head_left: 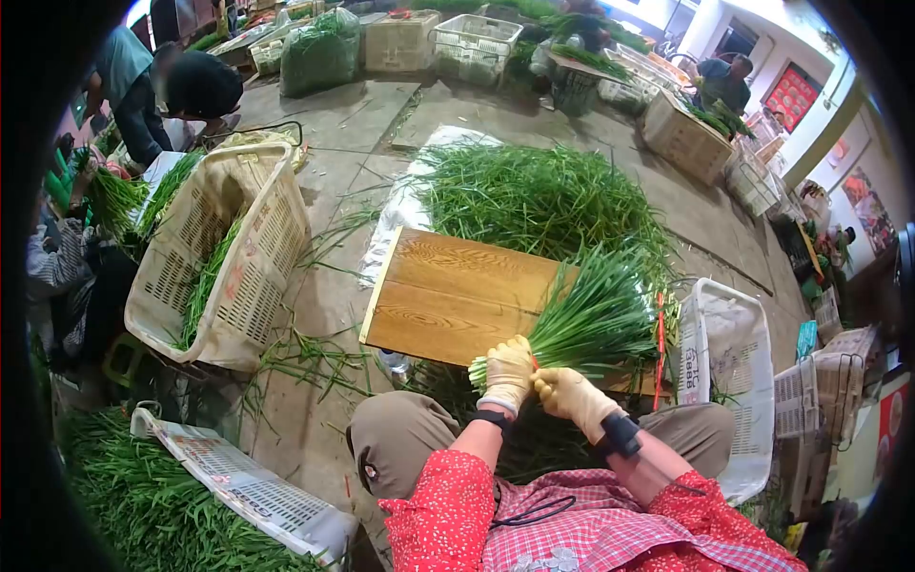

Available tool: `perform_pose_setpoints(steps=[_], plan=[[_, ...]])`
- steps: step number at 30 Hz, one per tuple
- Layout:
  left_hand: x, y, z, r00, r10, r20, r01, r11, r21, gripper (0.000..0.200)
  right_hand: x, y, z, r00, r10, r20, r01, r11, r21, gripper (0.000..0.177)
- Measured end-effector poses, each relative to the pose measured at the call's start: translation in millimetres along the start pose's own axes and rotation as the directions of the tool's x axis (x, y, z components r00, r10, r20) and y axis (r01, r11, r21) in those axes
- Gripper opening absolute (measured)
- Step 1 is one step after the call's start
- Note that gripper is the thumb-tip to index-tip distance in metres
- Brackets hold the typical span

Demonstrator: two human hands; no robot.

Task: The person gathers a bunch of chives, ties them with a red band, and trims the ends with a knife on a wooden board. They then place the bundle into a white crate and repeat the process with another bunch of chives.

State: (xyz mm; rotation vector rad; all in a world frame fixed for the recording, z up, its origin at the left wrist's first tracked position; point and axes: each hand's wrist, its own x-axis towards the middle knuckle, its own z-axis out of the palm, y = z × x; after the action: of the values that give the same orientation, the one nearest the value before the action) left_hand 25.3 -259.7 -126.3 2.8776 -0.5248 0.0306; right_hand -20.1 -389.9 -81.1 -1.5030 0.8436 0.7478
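A bundle of long green stalks [596,310] lies over the near right part of a wooden board [448,286], its pale cut ends toward the left. My left hand [510,370], in a pale glove, is wrapped round the bundle near those ends. Just right of it my right hand [572,396], also gloved, is closed at the bundle's underside, where a bit of red shows between the hands; what its fingers pinch is too small to make out. Beyond the board, a loose heap of green stalks [543,195] lies on a white sheet [400,210].
A white crate [272,243] with some greens stands at the left, an empty-looking white crate [758,381] at my right. Red strips [660,348] hang by the board's right side. Leafy greens [143,496] fill the lower left. Other people crouch at far left and far right.
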Motion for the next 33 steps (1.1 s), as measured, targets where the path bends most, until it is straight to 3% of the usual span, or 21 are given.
perform_pose_setpoints(steps=[2, 5, 6, 7, 9, 10, 11, 13, 16, 19, 20, 21, 22, 23, 24, 25, 27, 29, 31, 32, 33], plan=[[2, 0, 13, 1.0, 0.003, 0.017, -0.003, 1.0, 0.03, 0.04, -25, -3, 1, 0.996, -0.082, -0.019, 0.081, 0.996, -0.048, 0.029], [-7, 0, -26, 0.999, 0.025, 0.041, -0.022, 0.998, -0.054, 0.057, -56, -9, 0, 0.976, -0.211, -0.043, 0.204, 0.97, -0.132, 0.033], [-6, 0, -29, 0.998, 0.024, 0.063, -0.02, 0.997, -0.07, 0.073, -57, -3, -6, 0.859, -0.492, -0.138, 0.387, 0.803, -0.453, 0.035], [-6, 1, -27, 0.997, 0.014, 0.07, -0.008, 0.997, -0.082, 0.074, -74, -9, -7, 0.589, -0.804, -0.08, 0.456, 0.413, -0.788, 0.032], [-4, 2, -28, 0.997, 0.006, 0.077, 0.002, 0.995, -0.098, 0.075, -89, -24, -4, 0.457, -0.883, 0.108, 0.346, 0.065, -0.936, 0.028], [-3, 2, -32, 0.993, 0.009, 0.12, 0.004, 0.995, -0.103, 0.074, -92, -30, 0, 0.497, -0.845, 0.199, 0.3, -0.049, -0.953, 0.026], [-4, 3, -34, 0.993, 0.012, 0.118, 0.001, 0.994, -0.106, 0.071, -90, -32, 7, 0.463, -0.843, 0.274, 0.275, -0.158, -0.949, 0.021], [-4, 2, -36, 0.994, 0.008, 0.113, 0.005, 0.994, -0.109, 0.066, -67, -24, 11, 0.495, -0.806, 0.326, 0.177, -0.274, -0.945, 0.022], [-5, 2, -24, 0.999, 0.013, 0.029, -0.01, 0.996, -0.093, 0.049, -43, -18, 16, 0.528, -0.795, 0.297, 0.112, -0.281, -0.953, 0.022], [-3, 2, -14, 1.0, 0.003, 0.008, -0.003, 0.997, -0.075, 0.042, -43, -19, 18, 0.713, -0.685, 0.153, 0.094, -0.122, -0.988, 0.025], [-2, 2, -10, 1.0, -0.004, 0.005, 0.004, 0.998, -0.07, 0.041, -29, -5, 10, 0.648, -0.751, 0.129, 0.176, -0.017, -0.984, 0.03], [-2, 2, -10, 1.0, 0.0, 0.009, 0.001, 0.998, -0.067, 0.04, -33, -4, 11, 0.759, -0.651, -0.006, 0.328, 0.39, -0.86, 0.033], [-1, 2, -11, 1.0, 0.002, 0.012, -0.001, 0.998, -0.062, 0.04, -38, -4, 11, 0.867, -0.493, -0.065, 0.374, 0.733, -0.569, 0.035], [-1, 1, -11, 1.0, 0.006, 0.018, -0.005, 0.998, -0.056, 0.039, -41, -4, 12, 0.949, -0.312, -0.038, 0.302, 0.938, -0.169, 0.038], [1, -1, -21, 0.995, 0.021, 0.096, -0.01, 0.994, -0.112, 0.047, -29, -1, 10, 0.988, -0.152, -0.016, 0.152, 0.988, -0.004, 0.037], [2, -4, -33, 0.985, 0.049, 0.162, -0.025, 0.988, -0.151, 0.052, -16, 0, 8, 0.999, 0.006, 0.034, -0.012, 0.988, 0.157, 0.037], [5, -14, -53, 0.949, 0.117, 0.292, -0.048, 0.971, -0.232, 0.064, -3, 12, 8, 0.987, 0.02, 0.162, -0.106, 0.831, 0.545, 0.034], [16, -25, -91, 0.814, 0.134, 0.565, 0.136, 0.902, -0.41, 0.092, -9, 13, 9, 0.971, 0.035, 0.237, -0.179, 0.765, 0.619, 0.035], [27, -47, -69, 0.787, 0.307, 0.534, 0.194, 0.699, -0.688, 0.097, -7, 19, 9, 0.948, 0.01, 0.318, -0.234, 0.7, 0.675, 0.037], [30, -53, -57, 0.757, 0.325, 0.567, 0.369, 0.504, -0.781, 0.093, -3, 26, 9, 0.947, -0.001, 0.322, -0.23, 0.698, 0.678, 0.039], [33, -52, -63, 0.764, 0.329, 0.555, 0.343, 0.522, -0.781, 0.088, -2, 29, 13, 0.944, -0.012, 0.329, -0.228, 0.697, 0.68, 0.041]])
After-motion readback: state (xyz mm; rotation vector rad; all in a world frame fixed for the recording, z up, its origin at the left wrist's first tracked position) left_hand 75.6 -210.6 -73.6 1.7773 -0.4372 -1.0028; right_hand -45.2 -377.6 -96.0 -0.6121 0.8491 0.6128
